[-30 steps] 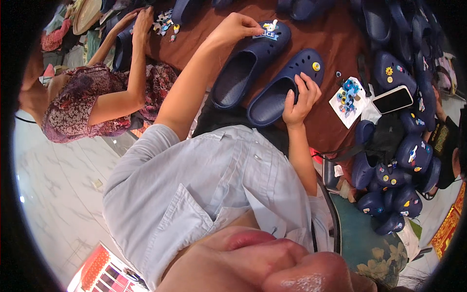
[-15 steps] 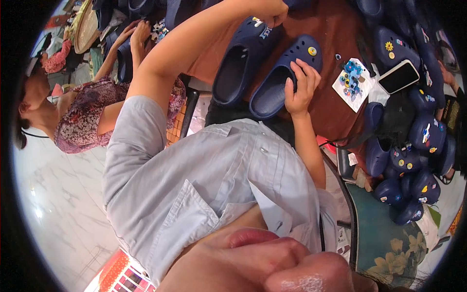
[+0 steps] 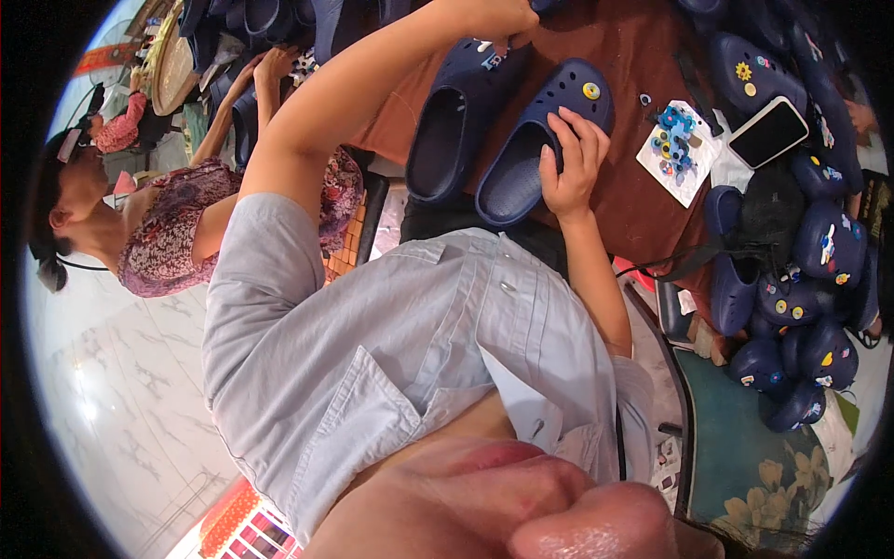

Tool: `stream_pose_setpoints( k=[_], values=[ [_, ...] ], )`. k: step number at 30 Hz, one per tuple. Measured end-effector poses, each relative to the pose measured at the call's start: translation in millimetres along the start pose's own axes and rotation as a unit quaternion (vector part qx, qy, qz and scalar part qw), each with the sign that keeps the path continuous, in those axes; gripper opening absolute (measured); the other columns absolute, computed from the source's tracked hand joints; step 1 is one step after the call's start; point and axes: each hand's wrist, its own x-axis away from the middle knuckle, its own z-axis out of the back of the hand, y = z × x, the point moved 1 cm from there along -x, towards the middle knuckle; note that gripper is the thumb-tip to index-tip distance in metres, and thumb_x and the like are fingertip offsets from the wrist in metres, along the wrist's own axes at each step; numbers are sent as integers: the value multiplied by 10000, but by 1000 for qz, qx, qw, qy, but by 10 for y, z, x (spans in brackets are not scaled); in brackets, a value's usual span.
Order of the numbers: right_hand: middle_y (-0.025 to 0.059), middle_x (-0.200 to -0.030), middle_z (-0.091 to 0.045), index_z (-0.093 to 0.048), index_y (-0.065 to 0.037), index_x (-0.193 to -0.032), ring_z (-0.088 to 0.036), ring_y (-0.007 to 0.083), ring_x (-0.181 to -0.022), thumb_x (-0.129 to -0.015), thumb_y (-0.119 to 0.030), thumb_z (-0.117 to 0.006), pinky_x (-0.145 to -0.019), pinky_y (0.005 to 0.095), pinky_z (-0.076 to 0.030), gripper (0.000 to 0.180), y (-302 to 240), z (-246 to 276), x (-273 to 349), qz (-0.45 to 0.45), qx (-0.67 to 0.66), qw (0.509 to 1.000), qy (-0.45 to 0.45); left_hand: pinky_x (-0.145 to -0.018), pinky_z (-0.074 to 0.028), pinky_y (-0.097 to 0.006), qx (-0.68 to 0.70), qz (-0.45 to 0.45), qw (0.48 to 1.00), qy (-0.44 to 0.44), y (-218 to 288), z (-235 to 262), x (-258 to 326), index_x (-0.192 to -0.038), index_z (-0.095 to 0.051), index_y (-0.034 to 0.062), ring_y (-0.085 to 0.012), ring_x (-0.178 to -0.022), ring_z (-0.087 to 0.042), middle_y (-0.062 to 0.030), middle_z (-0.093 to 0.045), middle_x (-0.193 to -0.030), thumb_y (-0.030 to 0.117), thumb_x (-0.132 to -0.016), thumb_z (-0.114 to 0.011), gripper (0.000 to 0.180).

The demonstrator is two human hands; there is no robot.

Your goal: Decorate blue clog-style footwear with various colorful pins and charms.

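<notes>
Two dark blue clogs lie side by side on a brown cloth (image 3: 643,37), toes pointing away from me. The left clog (image 3: 438,140) carries small charms near its toe. On the right clog (image 3: 510,182) sits a round yellow-and-white charm (image 3: 591,91). My right hand (image 3: 575,166) rests against the right clog's side, its fingers stretched and the thumb near the opening. My left hand (image 3: 498,17) reaches across to the top edge, beyond the left clog's toe. Its fingers look curled, partly cut off by the picture; what they hold is hidden.
Right of the clogs lie a white card with blue charms (image 3: 678,154) and a phone (image 3: 769,132). Several charm-covered clogs (image 3: 829,247) are heaped at the right. A person in a flowered top (image 3: 177,224) works at the left, beside more dark clogs (image 3: 261,17).
My left hand has moved slightly up and left, and less of it shows. My right hand stays against the right clog. The view has shifted a little.
</notes>
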Motion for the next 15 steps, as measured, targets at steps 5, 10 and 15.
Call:
stream_pose_setpoints(
  k=[5,10,15],
  values=[
    [110,-1289,-597,-673,-73,-1212,-492,329,-1159,-829,-154,-634,-1028,449,-369,393,5,7,6,0,2,1000,-3,-647,-541,-431,-3,-16,993,120,-4,-25,102,-954,-704,102,-342,-774,-699,-126,-712,-799,153,-769,-719,192],
    [110,-1289,-596,-669,-76,-1220,-491,330,-1166,-828,-151,-636,-1030,452,-368,400,10,-3,0,0,-2,1000,-3,-667,-538,-449,-13,-37,986,163,61,-13,113,-1030,-673,121,-350,-777,-689,-113,-696,-807,161,-800,-677,234],
    [111,-1287,-595,-668,-77,-1219,-493,328,-1168,-825,-145,-636,-1032,454,-368,401,24,-2,1,-4,9,1000,-1,-695,-539,-448,-65,-60,978,187,148,54,89,-993,-673,132,-331,-828,-676,-102,-686,-834,179,-808,-664,192]
  ],
)
